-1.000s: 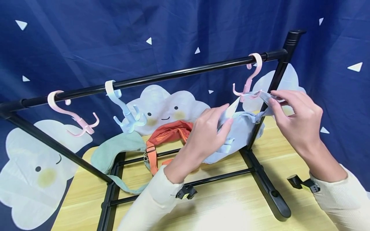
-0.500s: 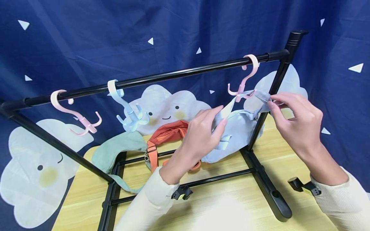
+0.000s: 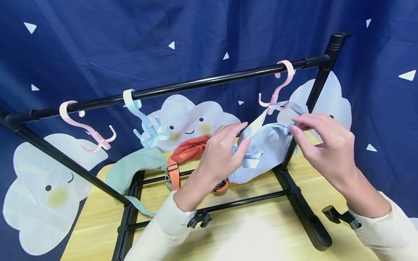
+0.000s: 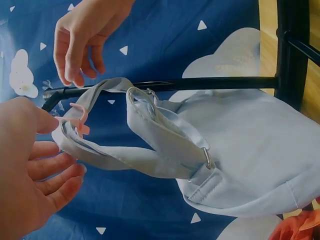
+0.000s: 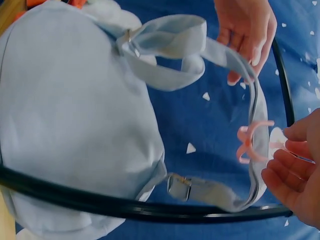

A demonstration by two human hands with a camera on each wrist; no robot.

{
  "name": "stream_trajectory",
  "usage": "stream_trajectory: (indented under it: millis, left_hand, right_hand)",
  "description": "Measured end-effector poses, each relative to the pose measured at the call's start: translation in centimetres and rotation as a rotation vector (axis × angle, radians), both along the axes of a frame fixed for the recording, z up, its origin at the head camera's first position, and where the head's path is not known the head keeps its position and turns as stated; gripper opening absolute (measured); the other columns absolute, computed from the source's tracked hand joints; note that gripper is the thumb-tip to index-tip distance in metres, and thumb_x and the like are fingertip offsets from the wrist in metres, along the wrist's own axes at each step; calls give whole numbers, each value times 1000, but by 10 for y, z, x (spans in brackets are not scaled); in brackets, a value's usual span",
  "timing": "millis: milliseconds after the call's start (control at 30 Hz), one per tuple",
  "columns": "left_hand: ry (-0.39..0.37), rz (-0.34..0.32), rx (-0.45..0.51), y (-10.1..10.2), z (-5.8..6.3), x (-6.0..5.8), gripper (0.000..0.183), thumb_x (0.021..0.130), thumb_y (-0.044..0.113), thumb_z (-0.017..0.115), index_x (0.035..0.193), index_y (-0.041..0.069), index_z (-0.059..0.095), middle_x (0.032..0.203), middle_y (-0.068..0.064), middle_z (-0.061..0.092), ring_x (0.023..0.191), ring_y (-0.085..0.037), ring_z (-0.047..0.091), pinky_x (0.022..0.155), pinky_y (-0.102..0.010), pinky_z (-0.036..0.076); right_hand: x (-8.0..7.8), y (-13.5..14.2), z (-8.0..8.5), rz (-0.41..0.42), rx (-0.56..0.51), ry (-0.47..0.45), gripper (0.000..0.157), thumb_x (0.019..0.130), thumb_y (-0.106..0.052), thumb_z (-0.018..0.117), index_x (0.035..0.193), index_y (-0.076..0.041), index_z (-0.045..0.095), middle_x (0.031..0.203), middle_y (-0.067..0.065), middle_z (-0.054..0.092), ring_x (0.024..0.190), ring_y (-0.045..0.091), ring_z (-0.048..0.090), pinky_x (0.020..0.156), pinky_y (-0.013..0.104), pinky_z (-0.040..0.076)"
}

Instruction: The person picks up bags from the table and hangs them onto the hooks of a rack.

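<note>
A pale blue-grey bag (image 3: 272, 148) hangs by its fabric strap (image 5: 257, 105) from a prong of the right pink hook (image 3: 274, 98). In the left wrist view, metal buckles join the strap to the bag. My left hand (image 3: 222, 154) is beside the strap's left side, thumb and fingers apart, with the thumb tip right at the fabric in the left wrist view (image 4: 35, 175). My right hand (image 3: 326, 148) hovers at the strap's other side, its fingers loosely bent with no strap gripped between them. The right wrist view shows my right hand's fingers (image 5: 287, 175) just outside the strap.
A black rack rail (image 3: 202, 81) carries another pink hook (image 3: 94, 136) and a light blue hook (image 3: 148, 127). Under them lie a green bag (image 3: 130, 166) and an orange bag (image 3: 189, 148) on the wooden table (image 3: 85, 224). A blue curtain (image 3: 196, 29) hangs behind.
Both hands have loosened from the strap they pinched. The left hand has drawn back left; the right has come left and down. The right pink hook sits slightly further left.
</note>
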State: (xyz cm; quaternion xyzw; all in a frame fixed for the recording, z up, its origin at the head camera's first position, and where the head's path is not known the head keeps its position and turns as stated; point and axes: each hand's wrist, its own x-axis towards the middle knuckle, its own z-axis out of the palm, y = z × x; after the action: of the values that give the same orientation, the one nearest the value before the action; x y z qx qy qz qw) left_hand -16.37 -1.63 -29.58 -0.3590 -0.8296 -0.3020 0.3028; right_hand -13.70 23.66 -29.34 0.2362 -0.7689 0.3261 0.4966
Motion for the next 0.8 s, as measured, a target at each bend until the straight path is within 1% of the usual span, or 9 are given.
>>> stream_trajectory:
  millis: [67, 133, 233, 400, 500, 800]
  left_hand:
    - [6, -1, 4, -2, -1, 1, 36, 102, 22, 63, 133, 4, 68, 128, -9, 74, 116, -22, 69, 104, -33, 55]
    - [9, 2, 5, -5, -2, 2, 35, 101, 21, 64, 132, 4, 68, 128, -9, 73, 116, -22, 69, 104, -33, 55]
    - [1, -1, 8, -9, -6, 3, 35, 101, 21, 65, 132, 4, 68, 129, -9, 73, 117, -22, 68, 104, -33, 55]
    - [-18, -12, 3, -16, -13, 6, 37, 100, 22, 67, 132, 4, 67, 129, -8, 72, 118, -22, 67, 106, -34, 54]
    - [-18, -12, -6, -20, -17, 8, 37, 99, 22, 68, 132, 5, 67, 129, -8, 72, 120, -22, 66, 108, -35, 53]
    - [4, 5, -54, -36, -28, 13, 39, 99, 24, 68, 134, 6, 66, 132, -8, 71, 117, -22, 66, 104, -35, 54]
  right_hand:
    - [1, -4, 1, 19, 10, 5, 39, 99, -33, 69, 103, 5, 78, 91, 21, 76, 83, 25, 63, 95, 4, 43]
    - [2, -8, 1, 39, 16, 23, 44, 101, -37, 67, 102, 5, 78, 90, 20, 76, 81, 28, 63, 95, 6, 43]
    - [2, -14, 1, 67, 31, 52, 47, 102, -40, 65, 100, 5, 77, 89, 20, 77, 80, 31, 65, 97, 7, 43]
    - [4, -20, -4, 100, 86, 52, 46, 103, -39, 64, 103, 5, 77, 95, 20, 78, 82, 32, 68, 97, 7, 43]
    - [4, -25, -6, 131, 100, 56, 45, 103, -39, 64, 103, 4, 77, 97, 19, 78, 84, 32, 69, 95, 7, 43]
    - [6, -45, -11, 221, 137, 101, 40, 104, -34, 63, 104, 4, 77, 97, 18, 78, 89, 33, 70, 104, 11, 45]
